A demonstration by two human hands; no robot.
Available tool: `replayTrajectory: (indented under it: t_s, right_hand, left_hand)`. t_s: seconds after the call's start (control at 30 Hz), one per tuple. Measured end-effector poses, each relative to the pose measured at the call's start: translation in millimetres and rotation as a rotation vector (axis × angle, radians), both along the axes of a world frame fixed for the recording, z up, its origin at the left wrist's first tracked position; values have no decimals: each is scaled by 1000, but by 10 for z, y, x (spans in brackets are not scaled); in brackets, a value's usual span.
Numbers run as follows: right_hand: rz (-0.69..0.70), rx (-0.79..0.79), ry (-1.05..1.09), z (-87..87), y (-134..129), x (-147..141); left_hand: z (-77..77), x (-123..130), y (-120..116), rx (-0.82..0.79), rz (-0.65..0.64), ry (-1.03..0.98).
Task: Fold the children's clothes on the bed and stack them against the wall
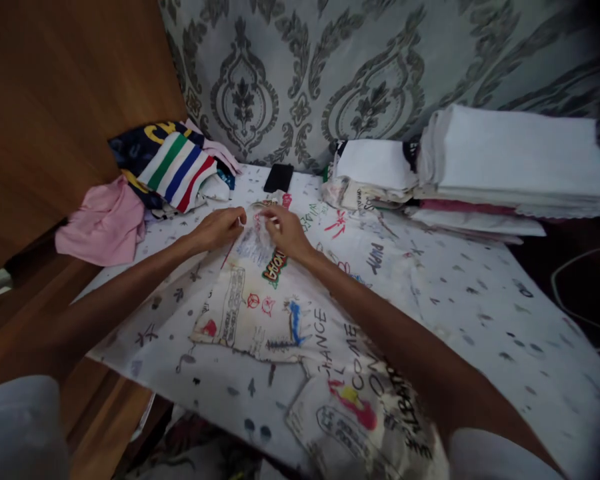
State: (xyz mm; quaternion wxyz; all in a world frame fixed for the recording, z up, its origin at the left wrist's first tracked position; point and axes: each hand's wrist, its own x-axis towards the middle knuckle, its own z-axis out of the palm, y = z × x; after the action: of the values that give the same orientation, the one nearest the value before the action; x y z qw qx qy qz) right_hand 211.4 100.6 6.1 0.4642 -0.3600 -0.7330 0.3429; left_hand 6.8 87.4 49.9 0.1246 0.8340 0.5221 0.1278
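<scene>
A cream garment (290, 313) covered in drawings and lettering lies spread over the patterned white cloth on the table, its lower right part hanging toward me. At its far upper edge, my left hand (223, 227) has its fingers closed beside the fabric; whether they pinch it is too small to tell. Just to the right, my right hand (286, 230) bends its fingers round the garment's edge and grips it. The two hands are a short gap apart.
Folded clothes, one striped (177, 172), and a pink garment (103, 223) lie at the left. A black flat object (279, 178) rests near the patterned wall. Stacks of folded white cloth (520, 153) and printed clothes (375, 163) stand at the back right.
</scene>
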Motion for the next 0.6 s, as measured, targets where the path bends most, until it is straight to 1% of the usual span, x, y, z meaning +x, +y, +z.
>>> replayTrajectory:
  t_s: [0.03, 0.1, 0.17, 0.23, 0.27, 0.3, 0.33, 0.4, 0.5, 0.6]
  right_hand:
    - [64, 44, -117, 27, -281, -48]
    - [239, 127, -355, 64, -915, -129]
    - [441, 274, -528, 75, -1531, -178]
    - [563, 420, -613, 63, -1992, -197]
    - [583, 467, -633, 53, -2141, -198]
    - [572, 495, -645, 43, -2236, -197]
    - [530, 509, -654, 36, -2283, -197]
    - [408, 517, -696, 35, -2275, -207]
    - [263, 525, -816, 74, -2175, -254]
    - [258, 469, -844, 125, -2132, -315]
  left_hand:
    - [16, -11, -87, -17, -46, -2]
    - [43, -35, -244, -64, -118, 12]
    - [69, -56, -385, -112, -175, 28]
    - [104, -63, -519, -184, -251, 34]
    - [125, -60, -588, -219, -296, 31]
    - [147, -54, -659, -252, -349, 27]
    - [166, -45, -729, -278, -403, 24]
    - [193, -20, -855, -296, -473, 20]
    - [194, 54, -953, -234, -465, 5]
    - [165, 217, -926, -170, -437, -83]
